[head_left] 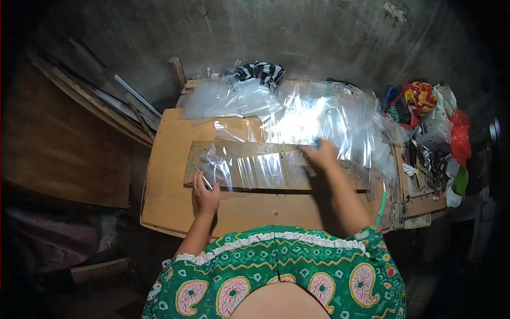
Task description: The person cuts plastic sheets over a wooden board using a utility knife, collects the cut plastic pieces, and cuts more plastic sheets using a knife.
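Where nearest, green top (244, 260): bright, with white lace and big pink-and-white swirls.
Table (249, 210): light brown and flat, under the plank.
Green stick (381, 209): long and thin, by the right edge of the table.
Left hand (206, 198): at the near left end of the plank, touching the clear plastic there with thumb and fingers apart. Cannot tell if pinching or just pressing.
Plank (239, 148): old, brown and wide, lying from side to side on the table.
Clear plastic (255, 170): thin, shiny and wrinkly, lying on the plank between both hands.
Right hand (321, 154): over the far side of the plank, closed around a small blue thing (319, 142). Too blurry to name.
Plastic pile (345, 114): big, see-through and very shiny, past the plank.
Side heap (419, 101): on the right, full of red and yellow cloth, with a red bag (460, 138) close by.
Striped cloth (260, 73): black and white, behind the plastic pile.
Wall (239, 32): gray and streaky, farthest back.
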### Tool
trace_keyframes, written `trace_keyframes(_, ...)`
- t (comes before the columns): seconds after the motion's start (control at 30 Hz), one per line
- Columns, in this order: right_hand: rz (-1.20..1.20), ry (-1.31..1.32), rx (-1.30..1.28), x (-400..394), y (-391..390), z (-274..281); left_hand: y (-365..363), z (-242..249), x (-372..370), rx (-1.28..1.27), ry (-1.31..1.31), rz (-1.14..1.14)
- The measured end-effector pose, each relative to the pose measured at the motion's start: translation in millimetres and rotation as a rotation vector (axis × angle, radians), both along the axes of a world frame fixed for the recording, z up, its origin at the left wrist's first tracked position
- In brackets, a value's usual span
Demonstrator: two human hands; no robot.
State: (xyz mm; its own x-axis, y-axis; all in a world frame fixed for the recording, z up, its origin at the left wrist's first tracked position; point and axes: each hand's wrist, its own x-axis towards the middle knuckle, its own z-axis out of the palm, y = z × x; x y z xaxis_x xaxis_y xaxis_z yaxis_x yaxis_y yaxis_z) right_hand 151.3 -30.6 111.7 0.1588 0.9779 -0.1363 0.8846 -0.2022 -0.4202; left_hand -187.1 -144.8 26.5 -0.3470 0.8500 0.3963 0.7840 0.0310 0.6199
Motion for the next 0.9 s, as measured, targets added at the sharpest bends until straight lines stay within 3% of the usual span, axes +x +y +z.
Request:
trace_keyframes(0.03, 0.103, 0.083, -0.027, -20, -15, -13, -1, 7, 0, 0.002, 0.002, 0.008)
trace_keyframes(0.1, 0.097, -0.004, -0.066, -48, -34, -41, -4, 19, -2, -0.187, -0.454, 0.112)
trace_keyframes(0.13, 0.106, 0.002, -0.066, -51, -33, -54, -1, 3, -11, -0.131, -0.619, 0.085)
trace_keyframes(0.17, 0.177, 0.033, -0.098, -53, -32, -64, -3, -11, -21, -0.13, -0.614, 0.091)
trace_keyframes(0.23, 0.244, 0.064, -0.127, -49, -36, -64, 1, 14, -20, -0.499, -0.868, 0.046)
trace_keyframes(0.27, 0.313, 0.122, -0.024, -46, -39, -57, 6, 18, -21, -0.497, -0.868, 0.039)
trace_keyframes(0.33, 0.434, 0.23, 0.238, -38, -41, -45, 13, 22, -22, -0.893, -1.285, -0.153)
trace_keyframes(0.37, 0.431, 0.226, 0.239, -34, -46, -39, 16, 24, -22, -1.101, -1.485, -0.256)
trace_keyframes(0.4, 0.468, 0.369, 0.373, -31, -57, -12, 21, 26, -17, -1.106, -1.484, -0.266)
trace_keyframes(0.47, 0.486, 0.498, 0.517, -19, -80, 30, 37, 30, 8, -1.174, -1.856, -0.637)
trace_keyframes(0.5, 0.512, 0.553, 0.489, -8, -92, 45, 47, 32, 25, -1.19, -1.848, -0.659)
trace_keyframes(0.57, 0.519, 0.591, 0.476, 10, -115, 67, 65, 37, 58, -0.985, -1.932, -0.87)
trace_keyframes(0.6, 0.53, 0.63, 0.478, 18, -126, 76, 81, 22, 66, -1.003, -2.065, -1.052)
trace_keyframes(0.63, 0.542, 0.668, 0.481, 25, -136, 80, 90, 29, 78, -1.02, -2.057, -1.08)
trace_keyframes(0.7, 0.434, 0.762, 0.447, 41, -161, 71, 109, 46, 104, -0.639, -2.053, -0.706)
trace_keyframes(0.73, 0.33, 0.783, 0.361, 49, -171, 65, 120, 56, 104, -0.614, -2.234, -0.702)
trace_keyframes(0.77, 0.228, 0.808, 0.274, 58, -181, 57, 126, 64, 109, -0.526, -2.067, -0.716)
trace_keyframes(0.8, 0.291, 0.875, 0.279, 63, -184, 38, 136, 69, 110, -0.544, -1.983, -0.783)
trace_keyframes(0.9, 0.113, 0.688, 0.054, 75, -200, -14, 118, 112, 116, -0.612, -1.602, -0.91)
